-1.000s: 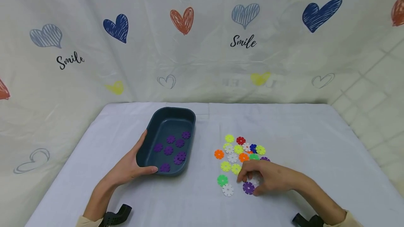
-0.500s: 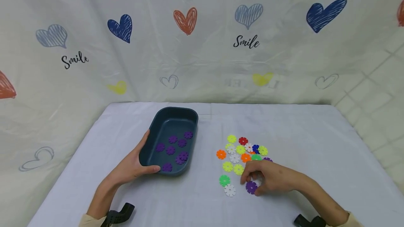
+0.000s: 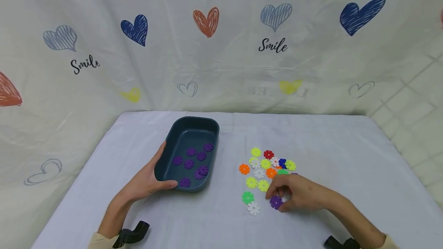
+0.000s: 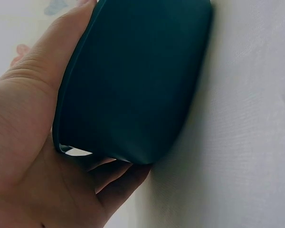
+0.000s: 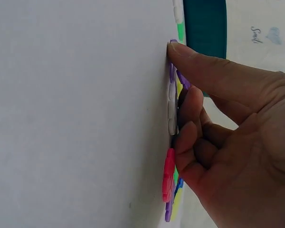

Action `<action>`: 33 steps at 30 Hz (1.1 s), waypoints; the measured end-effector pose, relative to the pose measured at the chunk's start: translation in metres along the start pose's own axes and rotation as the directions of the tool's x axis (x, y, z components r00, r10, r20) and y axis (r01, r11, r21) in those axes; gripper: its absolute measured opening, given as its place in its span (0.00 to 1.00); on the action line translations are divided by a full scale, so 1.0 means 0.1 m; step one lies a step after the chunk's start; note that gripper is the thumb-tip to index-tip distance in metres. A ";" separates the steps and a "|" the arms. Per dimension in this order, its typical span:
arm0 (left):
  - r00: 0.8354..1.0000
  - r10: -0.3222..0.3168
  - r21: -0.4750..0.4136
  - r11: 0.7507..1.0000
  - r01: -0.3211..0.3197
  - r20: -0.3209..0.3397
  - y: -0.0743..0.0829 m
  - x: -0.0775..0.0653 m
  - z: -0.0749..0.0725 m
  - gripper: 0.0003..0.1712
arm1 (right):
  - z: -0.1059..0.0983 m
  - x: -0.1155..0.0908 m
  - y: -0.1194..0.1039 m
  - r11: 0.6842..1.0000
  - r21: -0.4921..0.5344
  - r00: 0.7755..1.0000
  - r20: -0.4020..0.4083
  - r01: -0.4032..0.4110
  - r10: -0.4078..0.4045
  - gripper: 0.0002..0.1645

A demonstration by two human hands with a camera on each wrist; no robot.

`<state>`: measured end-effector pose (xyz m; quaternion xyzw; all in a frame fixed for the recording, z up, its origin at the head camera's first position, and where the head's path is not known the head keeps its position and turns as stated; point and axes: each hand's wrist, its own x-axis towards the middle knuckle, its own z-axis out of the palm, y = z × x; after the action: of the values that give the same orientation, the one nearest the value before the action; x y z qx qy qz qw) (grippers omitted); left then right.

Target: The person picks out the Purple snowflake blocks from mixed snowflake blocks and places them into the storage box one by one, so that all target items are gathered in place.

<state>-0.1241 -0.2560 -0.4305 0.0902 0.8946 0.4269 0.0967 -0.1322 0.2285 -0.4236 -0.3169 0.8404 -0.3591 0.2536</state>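
My left hand (image 3: 143, 181) grips the near left side of a dark teal tray (image 3: 216, 141), its thumb over the rim. Several purple snowflake discs (image 3: 188, 164) lie inside. In the left wrist view, the tray's outer wall (image 4: 133, 80) fills the gap between thumb and fingers. To the right, my right hand (image 3: 301, 192) pinches a purple snowflake disc (image 3: 276, 202) between thumb and forefinger, just at the tabletop. The right wrist view has the thumb (image 5: 213, 71) on this disc's edge, the other fingers curled. A white disc (image 5: 172, 109) lies under the hand, mostly hidden from above.
Loose discs spread beyond and left of my right hand: yellow (image 3: 251, 182), orange (image 3: 244, 169), green (image 3: 247, 198), white (image 3: 253, 208), red (image 3: 268, 155) and blue (image 3: 282, 163). A white cloth (image 3: 207, 222) covers the table. Behind it hangs a printed curtain (image 3: 235, 60).
The purple disc at my right fingertips has shifted slightly away from me, and the thumb and forefinger have drawn onto it. My left hand stays on the tray. The whole view drifts slightly.
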 end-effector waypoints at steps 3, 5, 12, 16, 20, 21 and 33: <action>1.000 -0.004 -0.001 1.000 0.004 -0.001 0.00 0.00 0.00 0.77 | 0.01 0.00 0.00 1.000 -0.017 0.999 -0.034 0.005 -0.005 0.20; 1.000 -0.003 -0.002 1.000 0.003 -0.002 0.01 0.00 0.00 0.76 | 0.01 0.00 0.01 1.000 -0.024 0.998 -0.058 0.004 -0.005 0.23; 1.000 -0.002 0.006 1.000 0.002 -0.007 0.00 0.01 0.00 0.76 | 0.02 0.01 0.01 1.000 -0.029 0.992 -0.123 0.005 -0.009 0.33; 1.000 -0.007 0.006 1.000 0.007 -0.008 0.00 0.00 0.01 0.76 | 0.01 0.03 0.04 0.999 0.038 0.991 -0.137 0.007 -0.001 0.38; 1.000 0.001 0.002 1.000 -0.001 -0.006 -0.01 0.00 0.01 0.76 | 0.00 0.05 0.06 0.996 0.090 0.987 -0.159 -0.014 0.028 0.37; 1.000 0.003 0.002 1.000 -0.003 -0.004 -0.01 0.01 0.01 0.77 | -0.01 0.05 0.06 0.995 0.098 0.985 -0.168 -0.012 0.028 0.36; 1.000 -0.004 0.001 1.000 0.004 -0.010 -0.01 0.00 0.01 0.76 | -0.03 0.14 0.13 0.964 0.218 0.964 -0.247 0.151 -0.095 0.24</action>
<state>-0.1244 -0.2557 -0.4316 0.0865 0.8955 0.4265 0.0930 -0.1482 0.2269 -0.4344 -0.2920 0.7946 -0.5060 0.1652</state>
